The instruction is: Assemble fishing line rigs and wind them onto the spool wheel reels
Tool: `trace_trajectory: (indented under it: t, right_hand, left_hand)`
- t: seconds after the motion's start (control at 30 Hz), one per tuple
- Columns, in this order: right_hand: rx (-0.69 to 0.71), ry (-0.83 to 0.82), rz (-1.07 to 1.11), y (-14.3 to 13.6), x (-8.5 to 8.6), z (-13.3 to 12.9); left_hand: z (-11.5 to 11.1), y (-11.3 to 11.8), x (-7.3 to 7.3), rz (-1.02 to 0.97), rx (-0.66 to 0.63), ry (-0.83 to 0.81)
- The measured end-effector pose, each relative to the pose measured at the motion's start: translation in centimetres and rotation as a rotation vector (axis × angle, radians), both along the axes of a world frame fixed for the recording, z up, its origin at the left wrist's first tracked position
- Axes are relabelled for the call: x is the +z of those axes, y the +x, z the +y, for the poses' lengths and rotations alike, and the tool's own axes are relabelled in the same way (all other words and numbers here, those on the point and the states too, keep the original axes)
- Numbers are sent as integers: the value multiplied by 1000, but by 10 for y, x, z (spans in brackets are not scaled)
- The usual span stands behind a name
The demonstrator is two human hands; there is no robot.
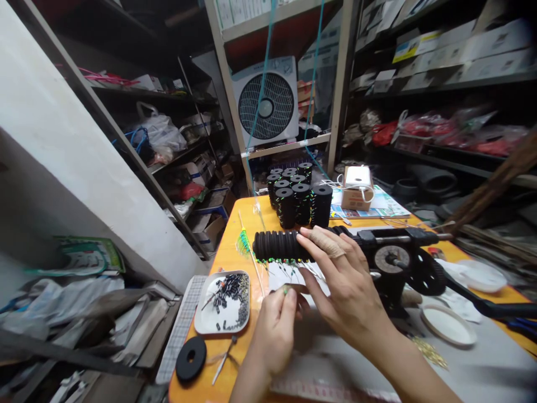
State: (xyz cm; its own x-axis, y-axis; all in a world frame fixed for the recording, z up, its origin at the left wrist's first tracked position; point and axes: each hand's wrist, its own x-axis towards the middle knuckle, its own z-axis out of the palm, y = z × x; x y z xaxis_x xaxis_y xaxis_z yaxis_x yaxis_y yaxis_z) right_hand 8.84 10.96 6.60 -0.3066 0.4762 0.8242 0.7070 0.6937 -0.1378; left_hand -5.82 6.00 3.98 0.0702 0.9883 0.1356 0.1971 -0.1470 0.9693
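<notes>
My right hand [346, 274] lies over a black ribbed roll [274, 245], its fingers on top and its thumb at the lower front side. A bandage-like wrap covers one of its fingers. Small coloured beads and thin lines hang along the roll's lower edge. Below the roll, my left hand [274, 330] is closed in a pinch on a small green piece [286, 290], too small to name for certain. The roll is mounted on a black machine with a round dial [391, 259], to the right.
A white tray [201, 319] holds small black and metal parts, with a black foam disc [191, 359] nearby. Several black foam spools [286, 210] stand at the back beside a small box [356, 196]. A white ring-shaped lid [448, 326] lies right. A fan [265, 103] stands behind.
</notes>
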Motion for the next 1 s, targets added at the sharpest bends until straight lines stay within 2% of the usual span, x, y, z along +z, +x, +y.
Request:
trace_trajectory:
  t: [0.13,0.2,0.27,0.37,0.47,0.57,0.63,0.77,1.0]
  right_hand:
    - [6,0,-2,0,0,-1]
    - [5,-2,-3,0,0,-1]
    - [6,-6,-3,0,0,-2]
    - [7,-7,-1,1,0,-1]
    - [20,5,-11,3,-1,0]
    - [46,25,-33,5,-3,1]
    - [53,31,-33,7,-4,2]
    - [60,22,-26,7,-4,2]
    - [65,21,-23,7,-5,2]
  left_hand:
    - [-24,-8,-7,220,205,120]
    - [-32,-9,-3,347,303,243]
    - [-36,-6,6,407,334,328]
    - [-29,6,21,356,231,251]
    - [-11,18,30,124,83,47]
    - [8,23,30,-133,-36,-72]
    - [17,24,27,-215,-93,-114]
    - [26,21,22,-304,-175,-181]
    - [32,18,25,-379,-233,-219]
